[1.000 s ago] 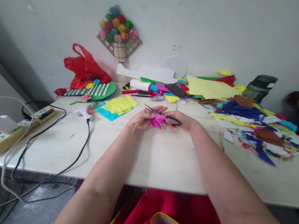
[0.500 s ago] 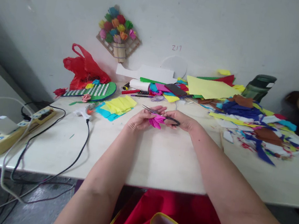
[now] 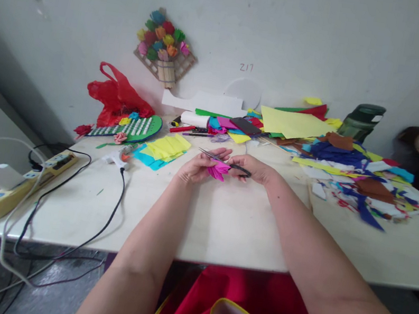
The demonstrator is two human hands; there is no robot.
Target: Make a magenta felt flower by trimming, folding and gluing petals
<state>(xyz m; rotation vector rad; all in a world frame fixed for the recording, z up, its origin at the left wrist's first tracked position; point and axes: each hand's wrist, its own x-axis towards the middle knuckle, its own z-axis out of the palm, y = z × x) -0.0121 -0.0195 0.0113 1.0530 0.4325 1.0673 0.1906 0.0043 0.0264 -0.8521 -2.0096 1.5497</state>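
Over the middle of the white table [image 3: 238,226], my left hand [image 3: 198,168] pinches a piece of magenta crepe paper [image 3: 218,171] with pleated, pointed edges. My right hand [image 3: 253,168] is closed round the black handles of a pair of scissors [image 3: 240,170]. Their blades point left and lie across the upper side of the magenta paper, close to my left fingers. Whether the blades are parted is too small to tell. Left of my hands lie yellow paper sheets [image 3: 167,146] on top of blue paper [image 3: 151,159].
A heap of coloured paper scraps [image 3: 372,190] spreads on the right, beside a green bottle [image 3: 361,122]. On the left are a white glue gun [image 3: 116,158] with its black cord, a power strip [image 3: 19,189], a red plastic bag [image 3: 119,93] and a green board [image 3: 145,130]. A phone [image 3: 245,126] lies at the back.
Hardly anything differs. My hands, the scissors and the magenta paper keep nearly the same place, and the whole view has shifted very slightly.
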